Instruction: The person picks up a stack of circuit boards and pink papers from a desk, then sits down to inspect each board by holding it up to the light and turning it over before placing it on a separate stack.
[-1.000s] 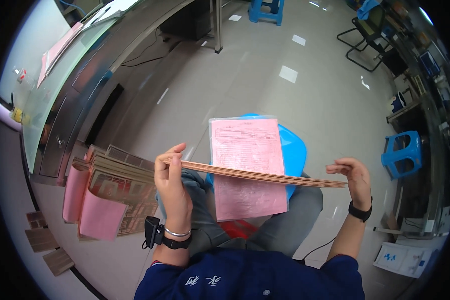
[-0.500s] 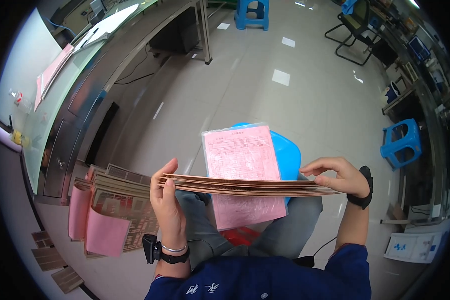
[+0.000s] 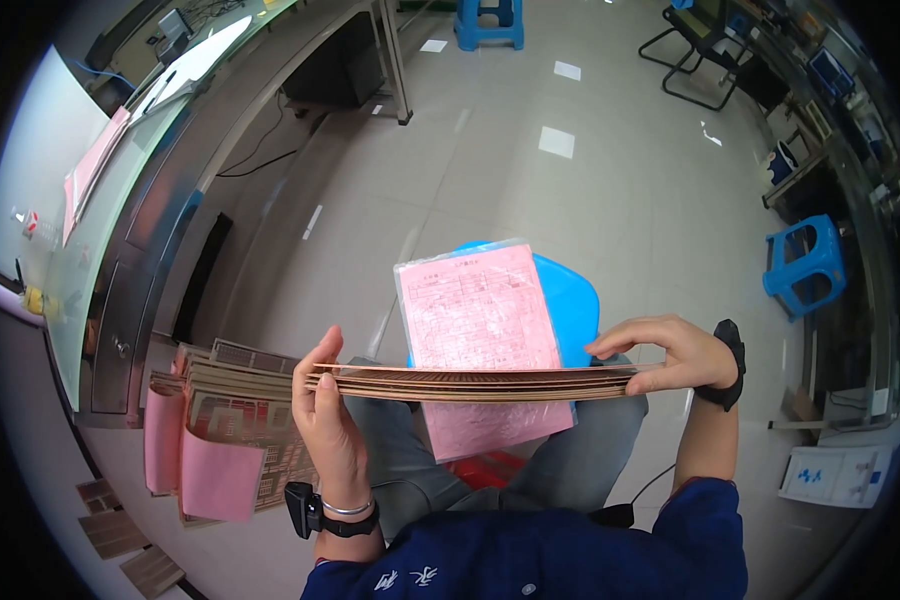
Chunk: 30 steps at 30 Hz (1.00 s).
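Observation:
A thin stack of several flat brown boards (image 3: 480,383) is held level, edge-on, over my lap. My left hand (image 3: 325,415) grips its left end with fingers curled over the top. My right hand (image 3: 670,352) pinches the right end from above. Under the boards, a pink printed sheet in a clear sleeve (image 3: 482,335) lies on a blue stool (image 3: 570,300) in front of my knees.
A pile of similar brown boards with pink sheets (image 3: 225,430) stands at my left. A long green-topped metal bench (image 3: 120,200) runs along the left. Two more blue stools (image 3: 805,265) (image 3: 490,20) and a black chair (image 3: 710,50) stand on the tiled floor.
My right hand has slid inward along the boards and now rests on top of the right end. The stack has drawn a little closer to my body and sits level.

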### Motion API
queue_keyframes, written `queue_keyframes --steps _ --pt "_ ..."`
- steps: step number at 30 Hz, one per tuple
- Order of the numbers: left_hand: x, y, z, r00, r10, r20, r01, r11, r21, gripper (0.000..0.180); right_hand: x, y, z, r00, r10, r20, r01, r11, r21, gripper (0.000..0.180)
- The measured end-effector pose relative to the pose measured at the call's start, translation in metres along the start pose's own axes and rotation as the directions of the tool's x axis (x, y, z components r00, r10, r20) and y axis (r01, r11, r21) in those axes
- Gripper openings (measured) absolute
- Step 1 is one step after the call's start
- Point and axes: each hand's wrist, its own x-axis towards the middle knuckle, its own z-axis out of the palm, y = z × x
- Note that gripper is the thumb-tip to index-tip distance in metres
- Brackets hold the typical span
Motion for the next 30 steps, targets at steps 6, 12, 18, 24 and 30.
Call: queue_keyframes --steps 6,12,18,24,30 --pt "0.0001 -0.0009 0.0008 1.000 -0.001 -0.014 0.000 0.997 -0.077 0.031 0.0024 -0.0005 -0.0013 0.998 0.049 0.030 -0.050 0.998 0.034 0.047" --pt "-0.0002 -0.0025 0.0013 1.000 0.009 0.003 -0.009 0.997 -0.071 0.033 0.0027 0.0014 -0.0020 0.998 0.063 0.005 -0.063 0.997 0.054 0.047" --pt "-0.0008 -0.0028 0.0001 0.999 0.023 0.031 -0.020 0.997 -0.073 0.035 0.0033 0.0052 -0.0028 0.997 0.078 -0.015 -0.076 0.993 0.095 0.047" --pt "-0.0006 -0.0021 0.0001 1.000 0.009 0.025 -0.007 0.997 -0.078 0.036 0.0056 0.0035 -0.0028 0.997 0.054 -0.047 -0.049 0.994 0.102 0.048" --pt "-0.0009 -0.0040 0.0004 0.999 0.026 0.027 -0.024 0.997 -0.069 0.037 0.0050 0.0063 -0.0011 0.996 0.020 -0.090 -0.015 0.998 0.059 0.046"
